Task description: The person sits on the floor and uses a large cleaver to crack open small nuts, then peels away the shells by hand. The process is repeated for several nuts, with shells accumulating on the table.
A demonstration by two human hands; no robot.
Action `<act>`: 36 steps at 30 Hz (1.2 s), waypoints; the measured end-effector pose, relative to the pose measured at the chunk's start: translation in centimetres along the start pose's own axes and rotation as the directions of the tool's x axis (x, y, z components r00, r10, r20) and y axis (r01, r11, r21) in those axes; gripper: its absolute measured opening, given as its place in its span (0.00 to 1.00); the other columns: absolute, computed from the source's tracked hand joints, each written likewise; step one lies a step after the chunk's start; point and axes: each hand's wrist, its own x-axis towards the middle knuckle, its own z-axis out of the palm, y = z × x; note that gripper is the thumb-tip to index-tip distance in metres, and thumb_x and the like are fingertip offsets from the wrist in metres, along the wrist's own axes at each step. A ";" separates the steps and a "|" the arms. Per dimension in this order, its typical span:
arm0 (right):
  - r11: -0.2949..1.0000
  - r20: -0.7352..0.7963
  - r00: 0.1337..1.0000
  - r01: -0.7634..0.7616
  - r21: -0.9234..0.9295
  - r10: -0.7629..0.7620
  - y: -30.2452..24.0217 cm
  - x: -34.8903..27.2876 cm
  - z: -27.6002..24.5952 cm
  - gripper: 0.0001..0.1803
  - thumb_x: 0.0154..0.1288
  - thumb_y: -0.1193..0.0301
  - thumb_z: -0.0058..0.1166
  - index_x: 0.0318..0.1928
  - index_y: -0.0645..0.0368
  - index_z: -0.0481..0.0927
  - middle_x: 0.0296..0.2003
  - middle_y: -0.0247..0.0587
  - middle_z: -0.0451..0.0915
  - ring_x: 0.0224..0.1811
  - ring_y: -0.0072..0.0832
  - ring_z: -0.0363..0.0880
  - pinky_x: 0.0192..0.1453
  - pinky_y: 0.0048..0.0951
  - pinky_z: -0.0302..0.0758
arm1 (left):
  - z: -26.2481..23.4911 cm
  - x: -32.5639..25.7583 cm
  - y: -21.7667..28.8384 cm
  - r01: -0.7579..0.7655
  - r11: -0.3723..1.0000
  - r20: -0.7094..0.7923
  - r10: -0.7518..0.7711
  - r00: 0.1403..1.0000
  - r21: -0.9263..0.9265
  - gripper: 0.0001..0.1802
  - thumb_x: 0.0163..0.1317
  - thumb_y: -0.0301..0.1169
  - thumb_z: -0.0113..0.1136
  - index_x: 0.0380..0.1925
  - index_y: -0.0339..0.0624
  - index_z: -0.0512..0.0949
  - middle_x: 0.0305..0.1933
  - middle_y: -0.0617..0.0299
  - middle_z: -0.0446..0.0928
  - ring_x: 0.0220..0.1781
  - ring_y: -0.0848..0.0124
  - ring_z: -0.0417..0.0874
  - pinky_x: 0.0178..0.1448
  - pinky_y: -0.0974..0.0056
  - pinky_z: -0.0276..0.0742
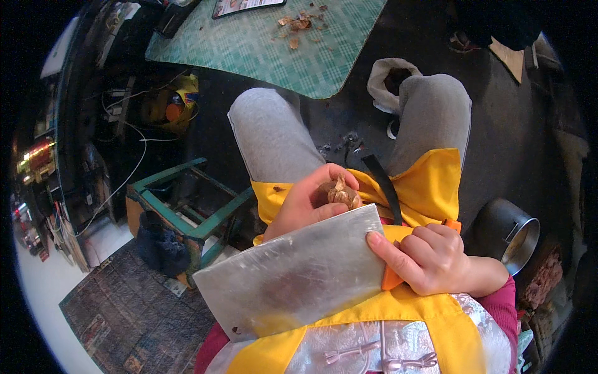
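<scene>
My left hand [305, 202] cups a small brown bulb [341, 193], probably garlic or a shallot, over my lap. A wide steel cleaver [293, 274] lies flat across the front of my body, its blade reaching down to the left and covering part of my left wrist. Its orange handle [391, 279] is gripped by my right hand [430, 258], whose forefinger rests along the blade's top edge. Below both hands is a yellow apron [430, 181] spread over grey trousers.
A green checked mat [261, 43] with brown peelings lies on the floor ahead. A green wooden stool [187, 206] stands at my left, a metal pot [514, 234] at my right, a white bag [383, 78] by my right knee. Cables and clutter fill the far left.
</scene>
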 end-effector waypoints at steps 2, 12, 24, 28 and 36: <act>1.000 -0.002 1.000 -0.012 0.011 0.012 0.0 0.0 0.0 0.33 0.45 0.66 0.56 0.57 0.59 0.79 0.16 0.22 0.60 0.15 0.15 0.66 0.17 0.19 0.60 | -0.2 0.4 -0.1 0.011 0.999 0.020 -0.012 1.000 0.036 0.19 0.60 0.34 0.67 0.48 0.43 0.74 0.44 0.56 0.79 0.46 0.69 0.85 0.50 0.64 0.84; 0.995 0.061 0.998 -0.038 0.093 0.033 0.1 -0.1 -0.4 0.27 0.58 0.73 0.56 0.60 0.59 0.76 0.16 0.27 0.67 0.16 0.17 0.70 0.18 0.19 0.63 | -0.4 1.9 -1.8 -0.127 0.988 0.082 0.134 0.988 -0.084 0.16 0.57 0.31 0.69 0.40 0.32 0.76 0.38 0.56 0.82 0.36 0.75 0.84 0.40 0.71 0.81; 0.993 0.058 0.998 -0.039 0.113 0.033 0.1 -0.1 -0.3 0.27 0.59 0.73 0.56 0.61 0.58 0.75 0.17 0.27 0.68 0.17 0.18 0.71 0.18 0.18 0.63 | -0.8 1.2 -1.3 -0.079 0.997 0.138 0.077 0.987 0.013 0.16 0.58 0.34 0.69 0.43 0.39 0.77 0.42 0.56 0.82 0.41 0.71 0.85 0.48 0.66 0.84; 0.994 0.082 0.996 -0.025 0.107 0.016 0.0 0.0 -0.9 0.26 0.59 0.73 0.55 0.61 0.58 0.76 0.17 0.27 0.68 0.17 0.18 0.71 0.17 0.19 0.64 | 0.5 0.8 -0.7 -0.118 0.993 0.110 0.119 0.987 -0.016 0.18 0.55 0.33 0.72 0.38 0.33 0.76 0.34 0.58 0.82 0.34 0.76 0.85 0.36 0.72 0.81; 0.990 0.082 0.996 -0.030 0.141 0.019 0.1 -0.6 -0.5 0.26 0.59 0.72 0.55 0.61 0.59 0.75 0.17 0.28 0.69 0.17 0.19 0.73 0.18 0.19 0.66 | 0.2 0.3 -0.3 0.053 0.998 0.120 -0.050 0.992 -0.022 0.19 0.59 0.34 0.68 0.48 0.39 0.77 0.44 0.55 0.81 0.44 0.71 0.85 0.50 0.67 0.83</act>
